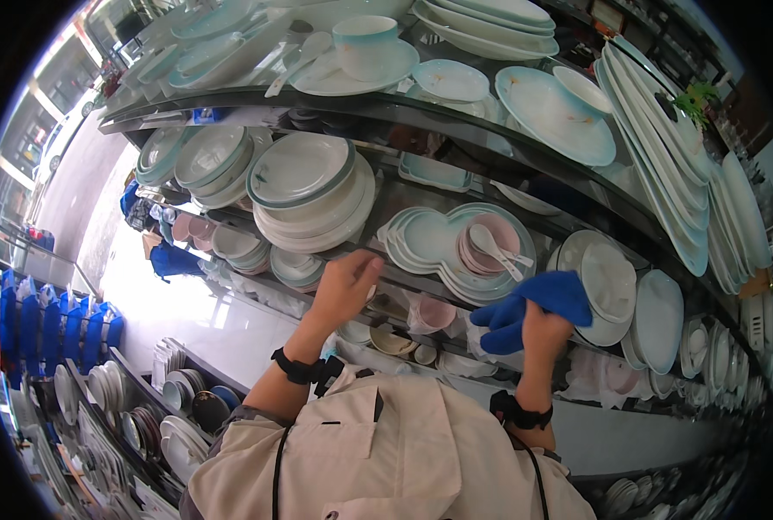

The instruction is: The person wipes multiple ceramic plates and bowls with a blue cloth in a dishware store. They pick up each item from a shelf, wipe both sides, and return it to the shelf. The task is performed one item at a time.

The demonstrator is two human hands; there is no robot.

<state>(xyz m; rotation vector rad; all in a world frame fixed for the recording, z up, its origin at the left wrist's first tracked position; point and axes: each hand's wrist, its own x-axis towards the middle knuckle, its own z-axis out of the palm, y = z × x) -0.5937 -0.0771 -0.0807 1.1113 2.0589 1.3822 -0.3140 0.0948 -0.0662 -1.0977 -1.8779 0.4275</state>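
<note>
My right hand [545,335] grips a bunched blue cloth [555,298], which hangs in folds to the left of the fist. The cloth is in front of a shelf edge, below a stack of gourd-shaped pale-blue plates [419,237]. On those plates sit nested pink bowls [474,250] with white ceramic spoons [488,242] laid in them. My left hand [344,287] is at the shelf's front edge with curled fingers, just below a tall stack of round white plates [315,224]. Its fingertips are partly hidden, and whether they hold anything is unclear.
Above, a dark glass shelf [451,127] carries a teal-rimmed cup [366,49] and oval plates. Long white platters [659,156] stand on edge at the right. Lower shelves hold a plastic-wrapped pink bowl [435,313]. Behind me at lower left is another dish rack [133,370].
</note>
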